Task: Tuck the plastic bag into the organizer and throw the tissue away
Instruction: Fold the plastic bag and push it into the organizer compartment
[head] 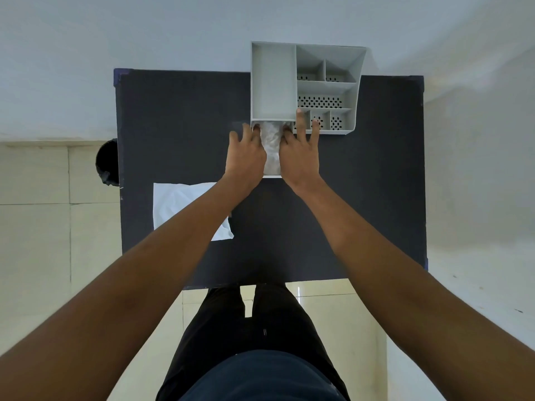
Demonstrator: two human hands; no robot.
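A grey plastic organizer (pixel 273 82) with several compartments stands at the far edge of the dark table (pixel 179 125). Its front drawer is pulled out toward me, and a crumpled clear plastic bag (pixel 271 146) lies inside it. My left hand (pixel 246 153) rests on the drawer's left side, fingers spread against the bag. My right hand (pixel 299 149) presses on the bag's right side, its fingers reaching over the organizer's front compartments. A flat white tissue (pixel 179 206) lies on the table's left part, partly under my left forearm.
A black round bin (pixel 107 162) stands on the tiled floor just beyond the table's left edge. White walls lie behind and to the right of the table. My legs are at the table's near edge.
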